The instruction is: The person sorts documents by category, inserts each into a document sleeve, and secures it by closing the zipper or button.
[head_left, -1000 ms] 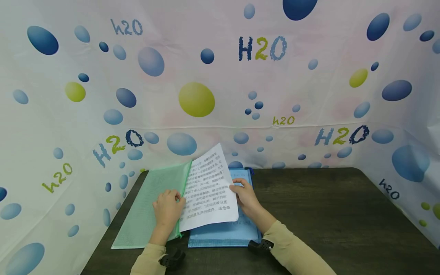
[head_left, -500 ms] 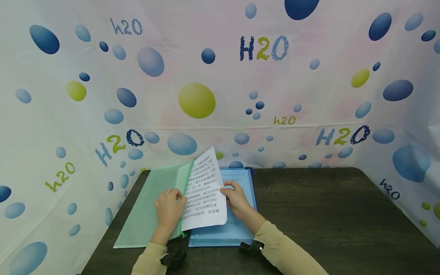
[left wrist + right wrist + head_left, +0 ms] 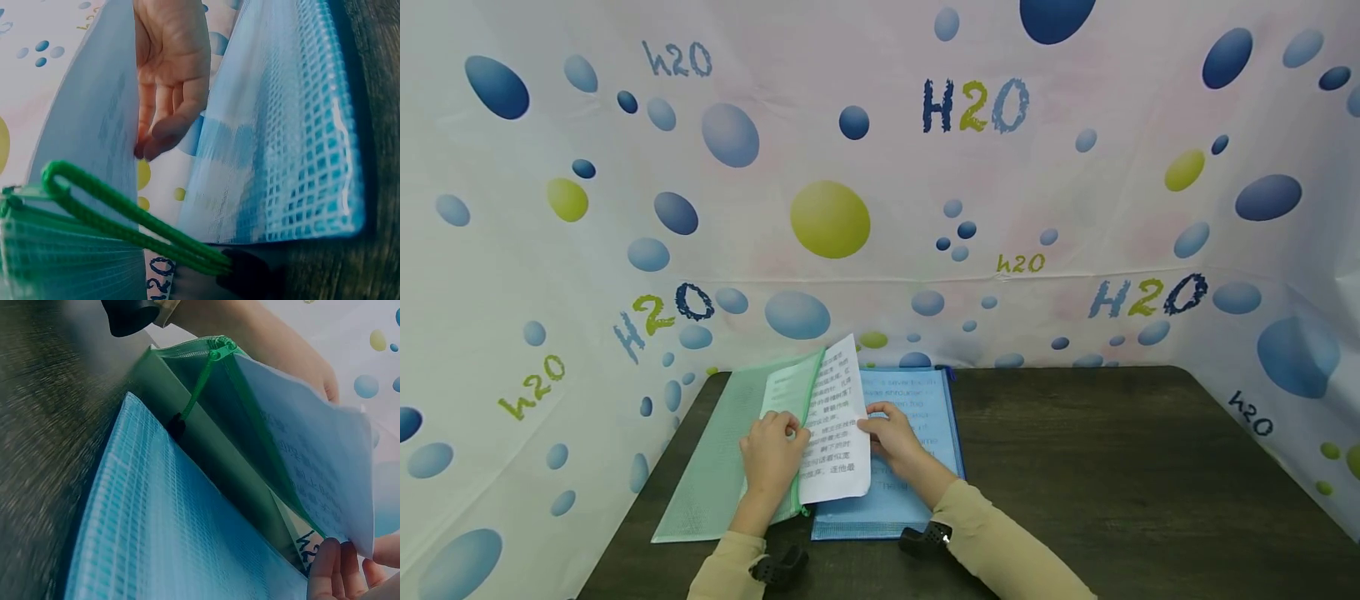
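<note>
- Head: your left hand [image 3: 771,457] pinches the opening edge of the green pouch [image 3: 711,467]; your right hand [image 3: 897,440] pinches the right edge of the printed paper [image 3: 835,454], which is partly inside that pouch and overlaps the blue pouch [image 3: 917,408].
- Left wrist: a green cord [image 3: 140,228] crosses in front of the paper.
- Right wrist: the paper slants out of the green pouch's mouth, your right hand at its edge.

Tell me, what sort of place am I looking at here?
Probably a small screened-off desk space, though I can't tell what building it is in. A creased sheet printed with bubbles and "H2O" stands behind and beside a dark table, which bears a green folder and a blue folder.
</note>
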